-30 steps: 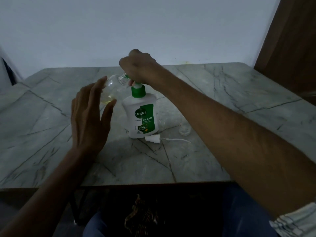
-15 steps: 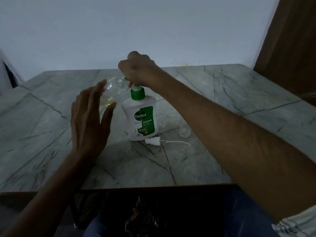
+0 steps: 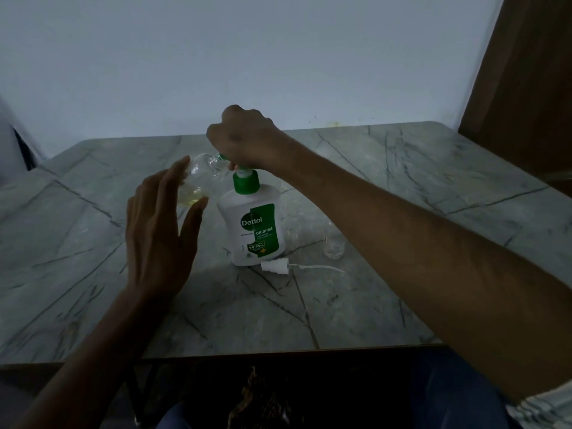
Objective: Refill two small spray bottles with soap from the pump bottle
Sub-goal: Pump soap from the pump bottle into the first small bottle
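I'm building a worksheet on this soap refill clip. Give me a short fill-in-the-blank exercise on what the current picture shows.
1. The right hand presses on the pump of the ____ soap bottle.
2. The left hand holds a small clear spray bottle, tilted, with its mouth at the pump's ____.
3. The liquid pooled in that small bottle looks ____.
4. The white spray head with its thin tube lies on the ____ table.

Missing words: Dettol; nozzle; yellow; marble
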